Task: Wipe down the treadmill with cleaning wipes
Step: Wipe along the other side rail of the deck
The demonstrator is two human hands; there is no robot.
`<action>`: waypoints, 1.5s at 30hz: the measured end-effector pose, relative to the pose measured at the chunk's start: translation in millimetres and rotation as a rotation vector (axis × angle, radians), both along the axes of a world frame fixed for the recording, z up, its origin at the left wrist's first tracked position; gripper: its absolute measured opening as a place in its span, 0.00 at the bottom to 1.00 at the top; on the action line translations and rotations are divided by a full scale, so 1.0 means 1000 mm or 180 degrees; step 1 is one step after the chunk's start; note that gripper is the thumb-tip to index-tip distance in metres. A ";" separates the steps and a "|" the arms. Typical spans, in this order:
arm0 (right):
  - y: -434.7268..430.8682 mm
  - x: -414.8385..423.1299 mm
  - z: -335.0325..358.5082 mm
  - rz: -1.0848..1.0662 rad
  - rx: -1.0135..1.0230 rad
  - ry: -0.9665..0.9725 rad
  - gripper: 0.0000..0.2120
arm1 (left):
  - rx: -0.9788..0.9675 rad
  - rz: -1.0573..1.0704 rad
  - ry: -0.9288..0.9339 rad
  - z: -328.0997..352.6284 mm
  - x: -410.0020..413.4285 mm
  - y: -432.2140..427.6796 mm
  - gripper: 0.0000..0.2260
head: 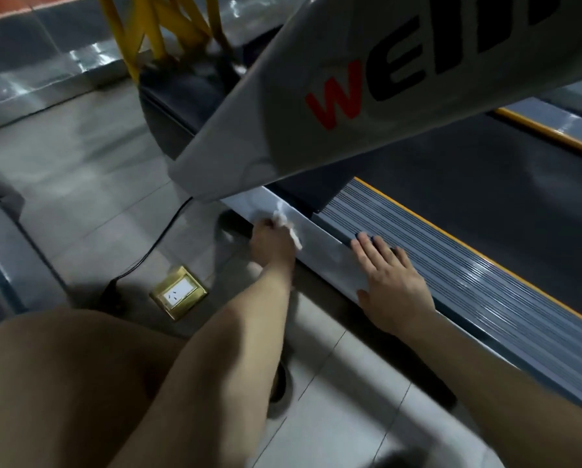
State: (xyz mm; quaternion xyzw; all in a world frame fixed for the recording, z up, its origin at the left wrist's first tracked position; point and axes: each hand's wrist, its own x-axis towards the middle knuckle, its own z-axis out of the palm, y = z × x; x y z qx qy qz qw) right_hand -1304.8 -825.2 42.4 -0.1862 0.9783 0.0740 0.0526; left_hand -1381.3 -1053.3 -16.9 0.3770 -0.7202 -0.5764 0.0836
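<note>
Here, a hand presses a wipe to a treadmill's side rail

Seen from above, a person crouches on a tiled floor (pixel 80 197) beside a treadmill (pixel 485 184). The left hand (pixel 272 246) has its fingers curled around a crumpled white wipe (pixel 287 228), gripping it and holding it against the silver side rail (pixel 320 246). Just beyond those fingers, the treadmill's grey upright (pixel 249 136) rises at a slant, with red and black lettering on it. The right hand (pixel 392 282) lies flat with fingers straight and slightly spread, holding nothing. Its palm rests on the silver rail and its fingertips reach onto the ribbed grey foot strip (pixel 468 265). Past those fingertips, beyond a yellow line, lies the dark running belt. The two hands are near each other along the rail but apart. To the outer side of the left fingers, on the floor, a black cable (pixel 161 238) runs toward a brass floor socket (pixel 178 292) with a white face. Far beyond the fingers stands a blurred yellow metal frame (pixel 147 28).
</note>
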 end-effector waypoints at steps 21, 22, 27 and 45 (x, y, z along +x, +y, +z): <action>-0.074 -0.087 -0.005 0.0718 -0.1165 0.0119 0.28 | -0.0615 -0.1480 0.1280 -0.072 0.031 0.023 0.33; -0.073 -0.086 -0.009 0.0753 -0.1218 0.0175 0.28 | -0.0711 -0.1499 0.1353 -0.069 0.042 0.036 0.32; -0.069 -0.088 -0.023 0.1045 -0.1288 0.0506 0.31 | -0.0769 -0.1589 0.1576 -0.075 0.046 0.035 0.30; -0.047 -0.104 -0.022 0.1652 -0.0762 0.0564 0.39 | -0.0553 -0.0934 0.1429 -0.080 0.008 0.011 0.31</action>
